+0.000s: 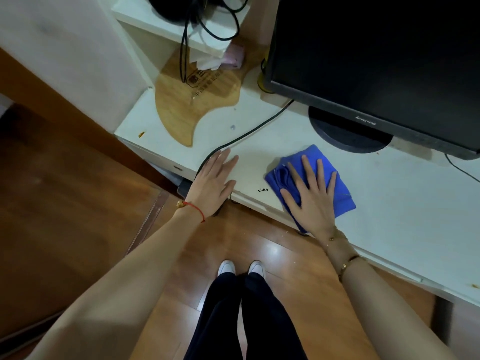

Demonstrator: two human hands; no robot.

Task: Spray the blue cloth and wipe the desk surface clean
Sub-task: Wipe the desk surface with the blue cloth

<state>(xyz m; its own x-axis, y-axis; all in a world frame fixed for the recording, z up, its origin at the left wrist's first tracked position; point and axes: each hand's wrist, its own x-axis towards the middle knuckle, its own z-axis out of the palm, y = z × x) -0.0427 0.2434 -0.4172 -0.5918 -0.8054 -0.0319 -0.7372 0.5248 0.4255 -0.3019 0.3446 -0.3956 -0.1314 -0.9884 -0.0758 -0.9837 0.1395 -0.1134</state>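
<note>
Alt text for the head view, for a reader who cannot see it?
Right hand presses flat on a blue cloth at the front edge of a white desk, while the left hand rests open on the desk beside a black cable. A dark monitor stands behind.

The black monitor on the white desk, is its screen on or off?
It looks off: the black monitor shows a uniformly dark screen, with no picture or glow visible on it.
</note>
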